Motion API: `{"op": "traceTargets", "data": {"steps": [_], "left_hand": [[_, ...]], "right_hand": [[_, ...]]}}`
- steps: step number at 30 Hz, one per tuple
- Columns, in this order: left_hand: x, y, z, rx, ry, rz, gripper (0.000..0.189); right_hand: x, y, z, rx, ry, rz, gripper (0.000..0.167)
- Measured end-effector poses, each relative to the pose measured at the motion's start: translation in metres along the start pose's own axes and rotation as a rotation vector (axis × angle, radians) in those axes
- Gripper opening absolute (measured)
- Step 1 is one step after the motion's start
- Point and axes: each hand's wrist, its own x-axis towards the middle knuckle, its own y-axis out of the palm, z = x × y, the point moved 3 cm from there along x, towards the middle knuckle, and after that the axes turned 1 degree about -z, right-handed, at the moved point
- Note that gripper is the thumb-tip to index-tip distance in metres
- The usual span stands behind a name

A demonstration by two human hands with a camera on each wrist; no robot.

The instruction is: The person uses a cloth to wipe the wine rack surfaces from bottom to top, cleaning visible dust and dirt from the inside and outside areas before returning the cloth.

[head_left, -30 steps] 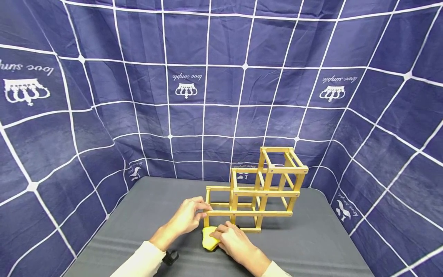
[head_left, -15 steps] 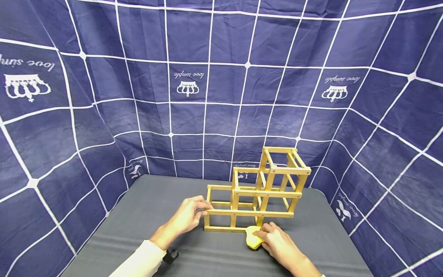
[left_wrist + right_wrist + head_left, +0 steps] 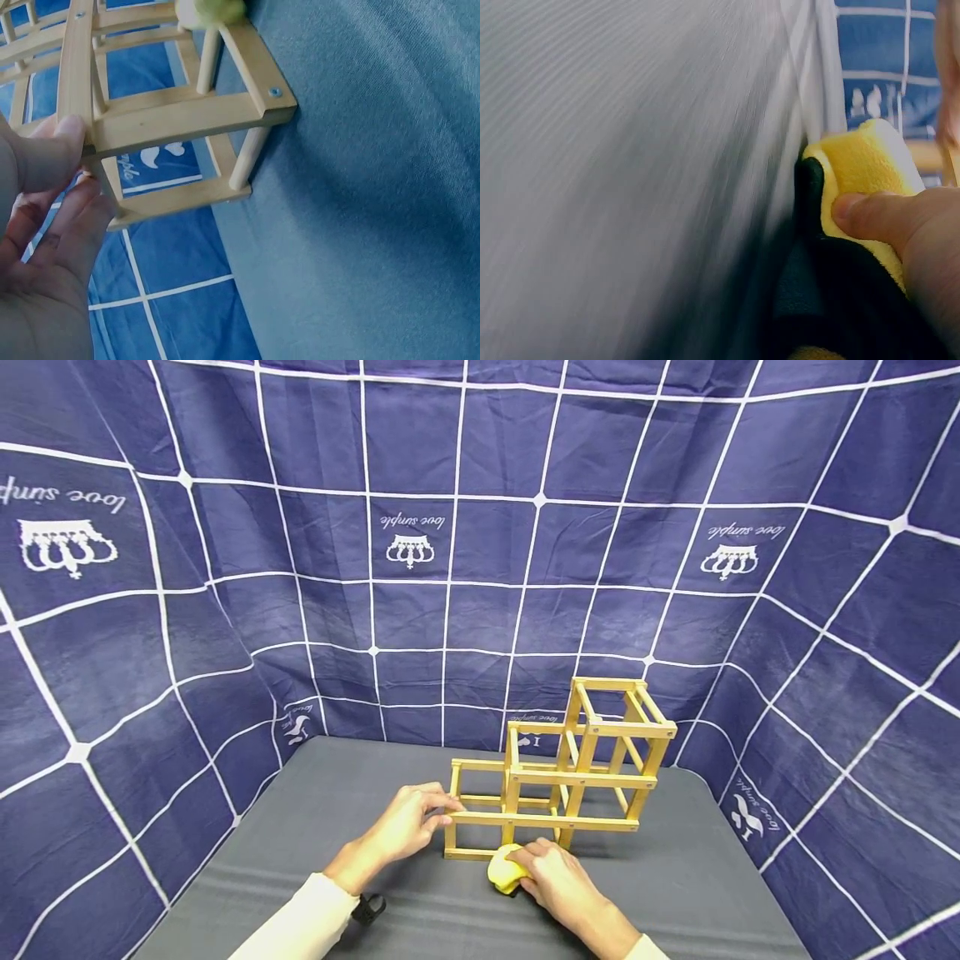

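Observation:
A stepped wooden rack (image 3: 540, 819) of pale slats and dowels stands on the grey cloth-covered surface. Its upper left front corner is pinched between the thumb and fingers of my left hand (image 3: 408, 822), a hold also plain in the left wrist view. My right hand (image 3: 558, 885) grips a folded yellow cloth (image 3: 504, 870) with dark edging against the rack's bottom front bar, near the middle. In the right wrist view the thumb presses into the yellow cloth (image 3: 866, 169); the other fingers are mostly hidden. Part of the bottom bar is covered by cloth and hand.
A small black loop (image 3: 369, 908) shows beside my left sleeve. Blue curtain (image 3: 480, 543) with white grid lines encloses the grey surface (image 3: 360, 793) at the back and both sides. The rack's tallest part rises at the right.
My right hand slid the cloth rightward along the bottom bar to its right end, then came back left to the middle. My left hand keeps its hold on the corner.

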Motion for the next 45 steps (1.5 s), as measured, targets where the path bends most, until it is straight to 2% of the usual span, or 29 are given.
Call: {"op": "traceTargets", "data": {"steps": [6, 9, 13, 15, 19, 22, 29, 31, 34, 36, 42, 45], "left_hand": [[0.002, -0.003, 0.005, -0.096, -0.052, 0.060, 0.024], [0.004, -0.005, 0.006, -0.134, -0.066, 0.079, 0.022], [0.004, -0.007, 0.010, -0.162, -0.079, 0.091, 0.021], [0.002, -0.007, 0.011, -0.174, -0.087, 0.088, 0.022], [-0.004, -0.006, 0.014, -0.221, -0.099, 0.074, 0.021], [-0.005, -0.007, 0.015, -0.230, -0.091, 0.070, 0.021], [-0.003, -0.008, 0.015, -0.212, -0.104, 0.076, 0.021], [-0.003, -0.008, 0.014, -0.205, -0.101, 0.076, 0.021], [-0.002, -0.008, 0.015, -0.197, -0.104, 0.075, 0.021], [-0.003, -0.008, 0.015, -0.194, -0.109, 0.070, 0.021], [-0.004, -0.007, 0.015, -0.186, -0.130, 0.082, 0.021], [-0.006, -0.007, 0.012, -0.175, -0.139, 0.087, 0.021]], "right_hand": [[0.042, 0.029, 0.039, -0.022, -0.059, -0.016, 0.048], [0.053, 0.033, 0.048, -0.032, -0.063, -0.044, 0.049], [0.055, 0.033, 0.049, -0.018, -0.062, -0.088, 0.052], [0.053, 0.031, 0.047, -0.005, -0.068, -0.155, 0.056], [0.051, 0.022, 0.044, 0.026, -0.092, -0.354, 0.065], [0.053, 0.017, 0.043, 0.021, -0.086, -0.430, 0.063], [0.059, 0.024, 0.049, -0.093, -0.028, -0.274, 0.053], [0.060, 0.022, 0.050, -0.105, -0.022, -0.307, 0.054], [0.061, 0.017, 0.051, -0.123, -0.013, -0.401, 0.058], [0.062, 0.017, 0.051, -0.130, 0.000, -0.406, 0.057], [0.058, 0.024, 0.050, -0.137, 0.052, -0.193, 0.042], [0.050, 0.019, 0.046, -0.124, 0.029, -0.222, 0.046]]}}
